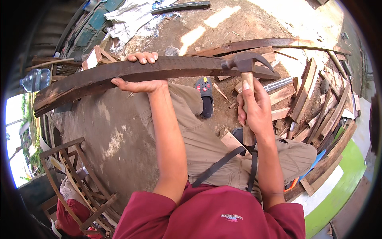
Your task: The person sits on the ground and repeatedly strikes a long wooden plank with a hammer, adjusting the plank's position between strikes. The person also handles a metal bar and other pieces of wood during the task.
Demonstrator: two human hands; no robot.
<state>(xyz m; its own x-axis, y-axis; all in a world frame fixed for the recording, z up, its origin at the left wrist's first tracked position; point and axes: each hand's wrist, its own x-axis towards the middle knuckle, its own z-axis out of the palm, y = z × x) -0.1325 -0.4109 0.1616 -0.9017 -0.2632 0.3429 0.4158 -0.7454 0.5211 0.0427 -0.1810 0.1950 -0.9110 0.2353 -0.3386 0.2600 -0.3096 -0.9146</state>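
Note:
A long dark wooden beam (183,67) is held up across my body, its left end lower and nearer to me. My left hand (146,85) grips it around the middle, thumb along the near side and fingertips over the far edge. In my right hand (257,106) is a claw hammer (243,64) with a pale wooden handle, held upright with the thumb along the handle. The hammer's metal head overlaps the beam near its right end; whether they touch, I cannot tell. The claw points right.
A heap of broken boards and offcuts (304,93) lies at the right, beside a long curved plank (274,43). At the left are a clear plastic bottle (36,80) and a wooden frame (81,175), with another person (71,209) near it. White sacking (129,20) lies farther off.

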